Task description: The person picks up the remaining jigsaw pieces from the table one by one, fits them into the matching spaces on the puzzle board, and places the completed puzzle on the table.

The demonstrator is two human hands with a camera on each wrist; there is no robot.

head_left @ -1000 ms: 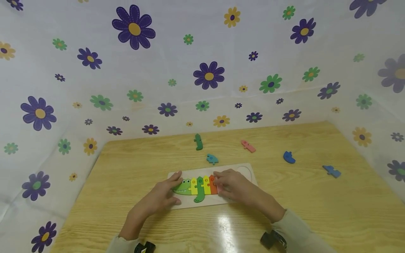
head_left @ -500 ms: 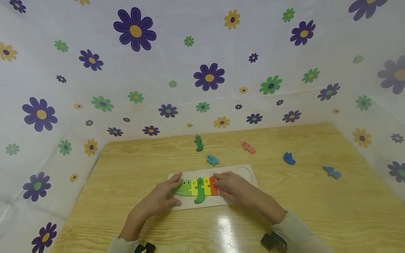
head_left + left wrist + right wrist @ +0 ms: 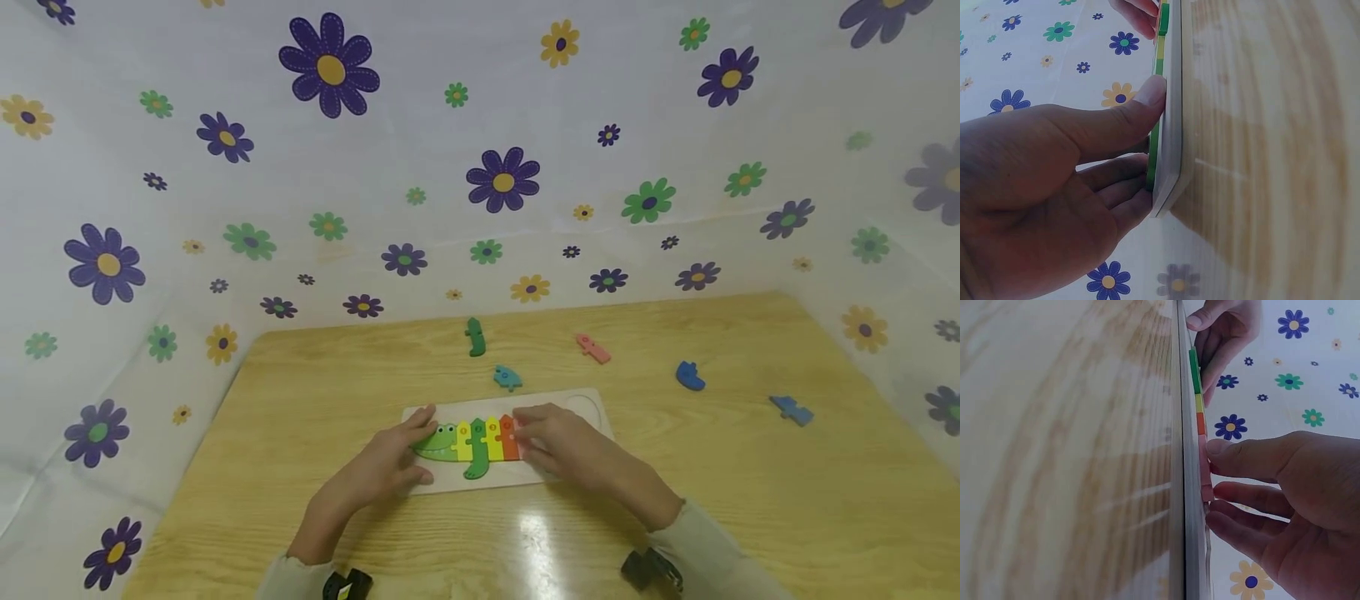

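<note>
A wooden puzzle board (image 3: 450, 483) bears a row of crocodile pieces: a green head (image 3: 438, 447), then yellow, green with a foot, yellow and an orange piece (image 3: 508, 439). My left hand (image 3: 381, 462) rests on the board's left end, thumb and fingers about the head. My right hand (image 3: 573, 446) holds a pink puzzle piece (image 3: 1204, 459) beside the orange one; its thumb and fingertips touch that piece in the right wrist view. In the head view the right hand mostly hides it.
Beyond the board lie a dark green piece (image 3: 476, 337), a light blue piece (image 3: 507, 377) and another pink piece (image 3: 593, 348). Two blue pieces, a rounded one (image 3: 689, 375) and a pointed one (image 3: 791, 410), lie to the right. A flowered cloth (image 3: 420, 158) surrounds the wooden table (image 3: 300, 367).
Both hands keep their places on the board. The pink piece is slightly more covered by the right hand than at first; the head view shifts a little.
</note>
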